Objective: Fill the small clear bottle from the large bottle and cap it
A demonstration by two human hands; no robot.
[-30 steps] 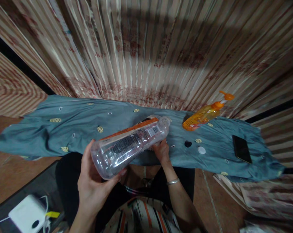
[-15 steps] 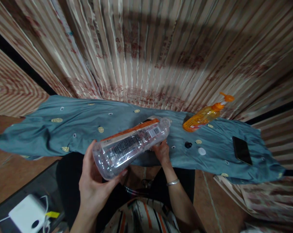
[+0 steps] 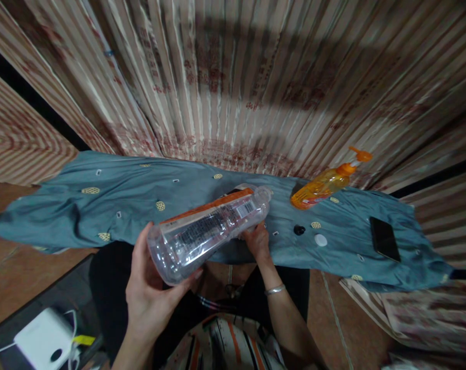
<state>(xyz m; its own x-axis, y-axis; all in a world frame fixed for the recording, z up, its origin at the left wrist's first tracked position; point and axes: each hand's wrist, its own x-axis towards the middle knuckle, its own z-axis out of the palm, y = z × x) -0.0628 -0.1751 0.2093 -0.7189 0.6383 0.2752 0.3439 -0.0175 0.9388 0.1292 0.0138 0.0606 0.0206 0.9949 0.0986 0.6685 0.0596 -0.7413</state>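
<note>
A large clear plastic bottle [image 3: 205, 228] with an orange-edged label lies tilted, its neck pointing away from me over the blue cloth [image 3: 113, 203]. My left hand [image 3: 150, 288] cups its base from below. My right hand [image 3: 256, 239] grips the bottle's underside near the neck end. The bottle's mouth shows no cap. A small white cap [image 3: 320, 239] and a small black piece [image 3: 299, 229] lie on the cloth to the right of my right hand.
An orange pump bottle [image 3: 325, 184] lies on the cloth at the back right. A dark phone [image 3: 384, 239] rests near the cloth's right end. Striped curtains hang behind. A white box with cables [image 3: 43, 339] sits at the lower left.
</note>
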